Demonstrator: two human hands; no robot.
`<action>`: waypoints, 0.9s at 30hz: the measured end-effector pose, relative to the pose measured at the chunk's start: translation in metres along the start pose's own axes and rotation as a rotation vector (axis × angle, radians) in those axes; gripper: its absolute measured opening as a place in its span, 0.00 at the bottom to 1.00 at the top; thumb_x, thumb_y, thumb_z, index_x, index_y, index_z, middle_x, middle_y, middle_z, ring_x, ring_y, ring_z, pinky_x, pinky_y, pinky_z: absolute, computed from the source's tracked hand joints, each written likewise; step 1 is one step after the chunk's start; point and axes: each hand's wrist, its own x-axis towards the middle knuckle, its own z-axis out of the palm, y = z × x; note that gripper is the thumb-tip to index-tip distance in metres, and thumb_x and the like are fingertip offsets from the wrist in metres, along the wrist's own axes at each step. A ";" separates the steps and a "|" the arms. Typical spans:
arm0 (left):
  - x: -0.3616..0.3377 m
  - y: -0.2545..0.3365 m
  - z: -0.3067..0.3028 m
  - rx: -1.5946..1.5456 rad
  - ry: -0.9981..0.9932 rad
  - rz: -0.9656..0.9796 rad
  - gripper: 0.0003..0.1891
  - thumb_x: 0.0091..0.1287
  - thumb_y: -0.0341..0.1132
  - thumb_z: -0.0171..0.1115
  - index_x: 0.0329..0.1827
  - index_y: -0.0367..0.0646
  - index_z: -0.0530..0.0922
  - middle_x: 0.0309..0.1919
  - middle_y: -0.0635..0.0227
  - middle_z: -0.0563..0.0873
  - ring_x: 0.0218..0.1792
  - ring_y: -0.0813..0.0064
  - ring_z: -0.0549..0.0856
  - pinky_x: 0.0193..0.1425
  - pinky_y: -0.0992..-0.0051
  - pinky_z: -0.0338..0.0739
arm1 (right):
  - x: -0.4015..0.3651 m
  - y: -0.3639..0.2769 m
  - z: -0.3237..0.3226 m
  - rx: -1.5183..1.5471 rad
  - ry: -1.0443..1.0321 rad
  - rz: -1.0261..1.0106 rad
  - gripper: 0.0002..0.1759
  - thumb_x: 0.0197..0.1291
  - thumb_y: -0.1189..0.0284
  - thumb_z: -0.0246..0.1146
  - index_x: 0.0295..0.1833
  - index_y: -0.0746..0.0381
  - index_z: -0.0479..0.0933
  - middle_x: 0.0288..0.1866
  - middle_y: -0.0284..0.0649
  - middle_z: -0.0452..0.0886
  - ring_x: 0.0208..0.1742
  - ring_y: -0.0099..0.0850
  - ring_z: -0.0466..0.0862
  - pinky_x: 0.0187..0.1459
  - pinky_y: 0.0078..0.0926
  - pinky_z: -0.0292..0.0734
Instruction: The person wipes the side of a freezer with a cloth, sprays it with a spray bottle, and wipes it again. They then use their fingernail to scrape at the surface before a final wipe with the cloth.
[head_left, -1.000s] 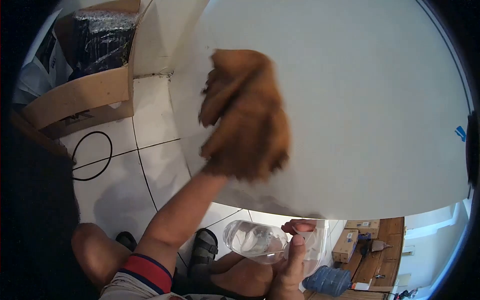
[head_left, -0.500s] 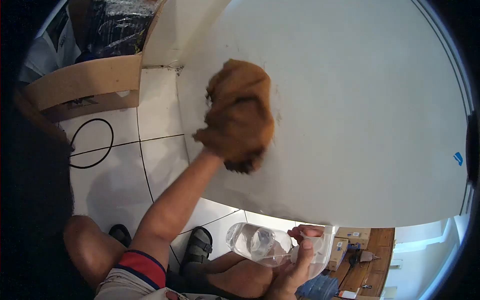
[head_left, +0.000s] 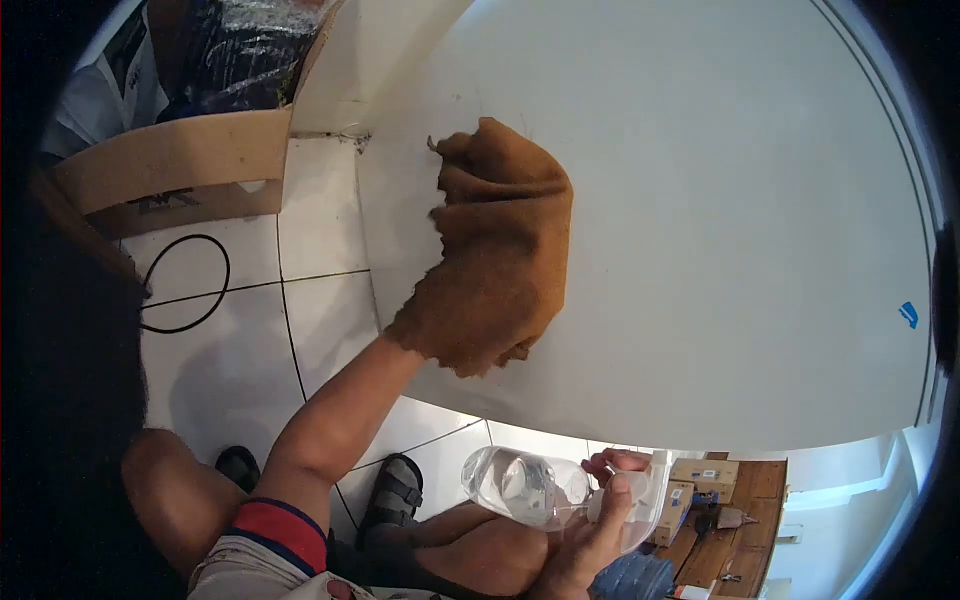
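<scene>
A brown chamois-like cloth (head_left: 500,250) with ragged edges lies against a large white panel (head_left: 740,230). Beneath the cloth is my left hand (head_left: 408,350), which holds it to the panel; only the wrist shows and the fingers are covered. Lower down, my right hand (head_left: 612,495) grips a clear spray bottle (head_left: 525,487) around its white head, with the thumb on the near side. The bottle is tilted on its side and contains clear liquid. It is apart from the panel.
White floor tiles (head_left: 320,220) run along the panel's edge. A cardboard box (head_left: 190,150) with wrapped items stands upper left, near a black cable loop (head_left: 228,270). Small boxes (head_left: 705,475) sit on a wooden table (head_left: 745,530) beside a blue water jug (head_left: 635,578). Blue tape (head_left: 908,315) marks the panel.
My left hand and the cloth have shifted slightly right across the panel, and the cloth is spread wider. Dark marks seen beside it are now out of sight. The bottle has hardly moved.
</scene>
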 end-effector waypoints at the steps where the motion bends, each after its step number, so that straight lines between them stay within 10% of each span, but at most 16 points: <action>1: 0.000 -0.002 -0.001 -0.004 0.001 -0.002 0.28 0.78 0.46 0.45 0.75 0.44 0.52 0.70 0.65 0.63 0.71 0.71 0.62 0.79 0.72 0.52 | 0.001 0.006 -0.002 -0.004 0.001 -0.004 0.15 0.65 0.66 0.57 0.51 0.66 0.71 0.45 0.43 0.74 0.46 0.34 0.76 0.51 0.33 0.73; 17: -0.045 0.006 0.027 -0.179 -0.497 -0.104 0.29 0.77 0.46 0.48 0.75 0.44 0.53 0.70 0.64 0.63 0.71 0.69 0.62 0.78 0.70 0.53 | 0.001 -0.002 0.004 0.058 0.010 -0.048 0.16 0.65 0.66 0.59 0.51 0.67 0.71 0.46 0.43 0.75 0.47 0.34 0.77 0.50 0.33 0.75; 27: -0.029 0.021 0.031 0.018 -0.452 -0.028 0.21 0.74 0.43 0.50 0.65 0.45 0.63 0.61 0.63 0.70 0.64 0.67 0.67 0.71 0.67 0.59 | -0.001 0.001 -0.010 0.005 -0.041 0.023 0.20 0.63 0.65 0.60 0.55 0.63 0.67 0.47 0.43 0.75 0.51 0.34 0.74 0.57 0.35 0.68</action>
